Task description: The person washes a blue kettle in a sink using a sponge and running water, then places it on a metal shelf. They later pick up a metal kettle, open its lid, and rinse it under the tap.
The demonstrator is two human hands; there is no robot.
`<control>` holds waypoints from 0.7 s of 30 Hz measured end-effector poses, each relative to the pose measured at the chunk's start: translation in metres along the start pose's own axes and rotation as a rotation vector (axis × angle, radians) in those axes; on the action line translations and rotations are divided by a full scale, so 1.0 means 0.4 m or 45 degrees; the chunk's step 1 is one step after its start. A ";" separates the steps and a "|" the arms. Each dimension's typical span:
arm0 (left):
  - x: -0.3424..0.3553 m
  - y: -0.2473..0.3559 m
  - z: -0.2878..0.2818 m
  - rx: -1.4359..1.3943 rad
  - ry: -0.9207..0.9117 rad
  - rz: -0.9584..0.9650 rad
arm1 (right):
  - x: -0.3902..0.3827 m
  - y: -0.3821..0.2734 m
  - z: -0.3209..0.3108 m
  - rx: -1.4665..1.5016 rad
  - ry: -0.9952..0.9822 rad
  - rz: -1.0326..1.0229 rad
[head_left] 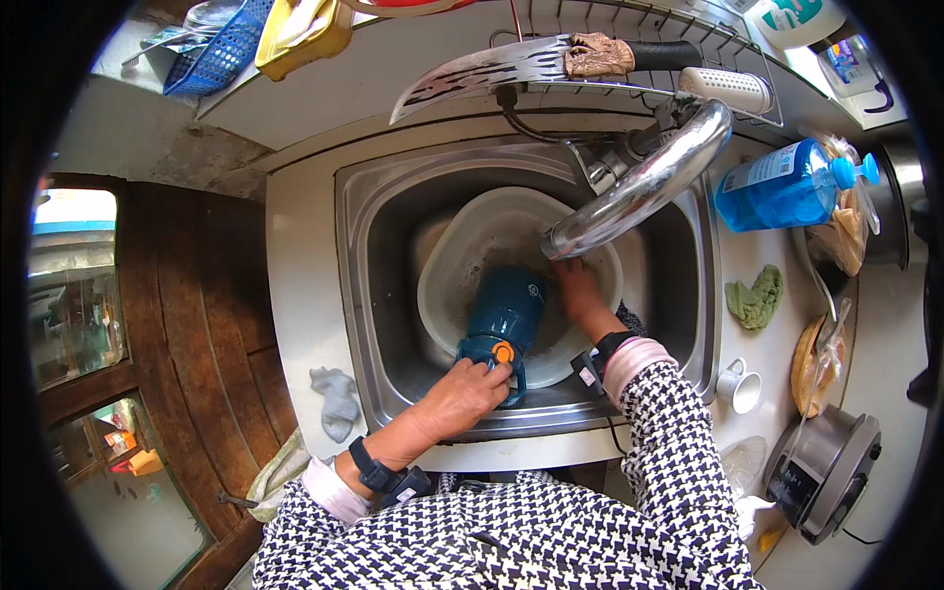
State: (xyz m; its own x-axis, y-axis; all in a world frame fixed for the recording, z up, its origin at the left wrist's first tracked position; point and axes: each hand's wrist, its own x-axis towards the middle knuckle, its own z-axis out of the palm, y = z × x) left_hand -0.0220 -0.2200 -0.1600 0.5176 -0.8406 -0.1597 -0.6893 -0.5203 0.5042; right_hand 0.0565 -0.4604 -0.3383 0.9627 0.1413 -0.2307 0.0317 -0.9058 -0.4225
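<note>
A dark teal water bottle [508, 303] with an orange button on its lid lies tilted in a pale round basin [433, 280], lid end toward me. My left hand [462, 396] is closed around the lid end by its carrying loop. Beside the bottle, under the tap spout, my right hand [580, 292] reaches down into the basin. Its fingers look stretched out, with nothing visible in them, though the tips are partly hidden. The basin stands inside a steel sink [388, 364] and seems to hold some water.
A chrome tap [649, 177] arches over the basin. Behind it a wire rack [678, 25] carries a large knife [492, 71]. Right of the sink are a blue pump bottle [777, 187], green cloth [755, 297], white mug [737, 386] and grey cooker [824, 472]. A grey cloth [335, 402] lies left.
</note>
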 end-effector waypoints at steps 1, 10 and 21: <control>-0.001 -0.004 -0.001 -0.009 0.017 -0.006 | -0.002 -0.006 0.007 -0.001 -0.116 0.040; -0.004 -0.015 -0.008 0.009 -0.004 0.054 | -0.049 -0.106 -0.128 0.371 -0.064 -0.337; 0.002 -0.007 -0.006 -0.008 0.010 0.116 | 0.006 -0.095 -0.048 0.094 -0.184 -0.276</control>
State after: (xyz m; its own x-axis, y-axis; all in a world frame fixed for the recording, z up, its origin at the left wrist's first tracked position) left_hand -0.0182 -0.2189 -0.1595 0.4566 -0.8833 -0.1064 -0.7305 -0.4405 0.5219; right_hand 0.0628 -0.4335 -0.3060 0.8872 0.3889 -0.2482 0.2081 -0.8175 -0.5370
